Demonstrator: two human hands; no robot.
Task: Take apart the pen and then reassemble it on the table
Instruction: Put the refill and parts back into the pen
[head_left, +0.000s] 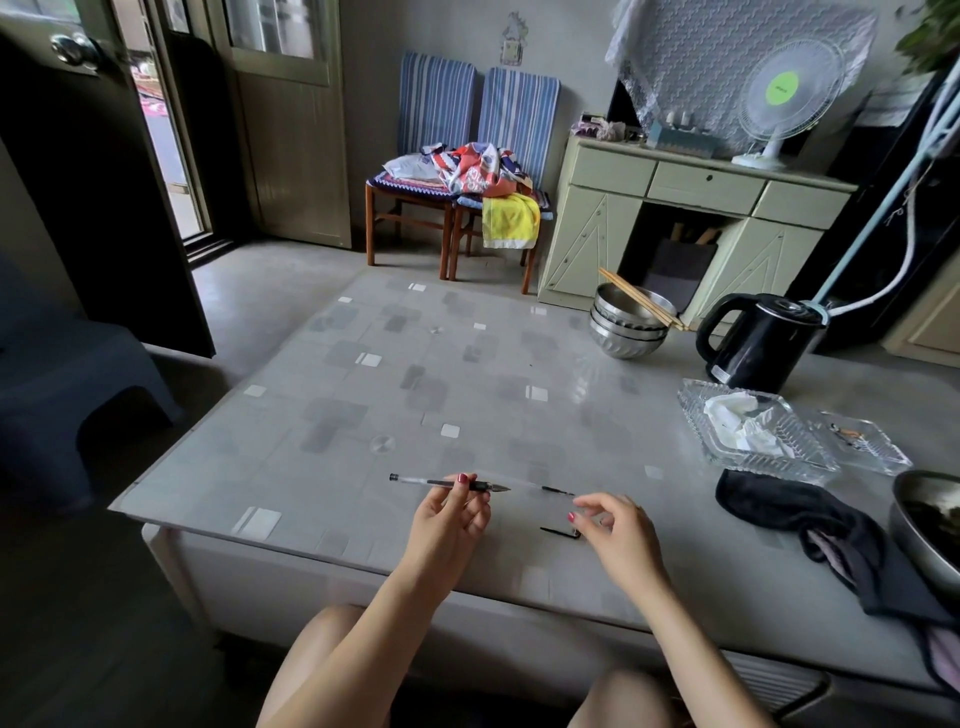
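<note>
My left hand (451, 512) pinches a clear-barrelled pen (415, 480) with a black grip, held level just above the near part of the table (363, 395), its pointed tip facing right. My right hand (615, 535) is a short way to the right, thumb and fingers curled onto a small clear pen cap with a black clip (558, 531) low over the tabletop. Between the two hands, a thin clear rod with a dark end (550, 489) lies on the table in line with the pen's tip.
Two glass trays (748, 434), one holding crumpled tissue, sit at the right with a dark cloth (810, 519) and a metal bowl (930, 525) in front. A black kettle (758, 343) and stacked steel bowls with chopsticks (628, 327) stand at the far right.
</note>
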